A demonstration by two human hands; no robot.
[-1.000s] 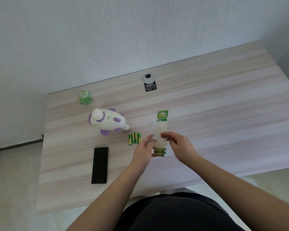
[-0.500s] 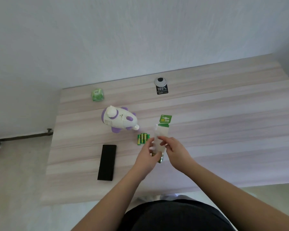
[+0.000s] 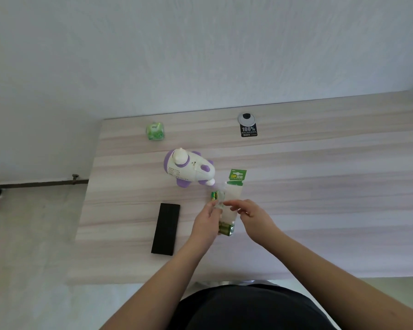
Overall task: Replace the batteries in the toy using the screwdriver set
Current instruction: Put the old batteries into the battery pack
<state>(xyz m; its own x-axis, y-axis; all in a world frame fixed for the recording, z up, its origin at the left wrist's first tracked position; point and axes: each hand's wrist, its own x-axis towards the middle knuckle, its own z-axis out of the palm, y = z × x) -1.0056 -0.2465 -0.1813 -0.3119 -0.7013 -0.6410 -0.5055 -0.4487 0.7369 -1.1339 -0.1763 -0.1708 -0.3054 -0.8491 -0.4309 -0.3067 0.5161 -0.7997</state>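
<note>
Unmoved: clear plastic battery pack [image 3: 233,203] | both hands pinching it | cylindrical batteries [image 3: 226,229] inside

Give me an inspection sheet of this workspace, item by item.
Surface: pale wood-grain table, against a white wall.
Job's things: white and purple toy lying on the table; battery pack held in both hands, batteries at its near end; loose batteries beside it; black case, closed, flat on the table.
Clutter: green cube; black label by a round grommet.
Grippers: left hand and right hand both pinch the pack's clear plastic.
Cables: nothing seen.
Surroundings: pale floor; a dark pipe along the wall's base.
</note>
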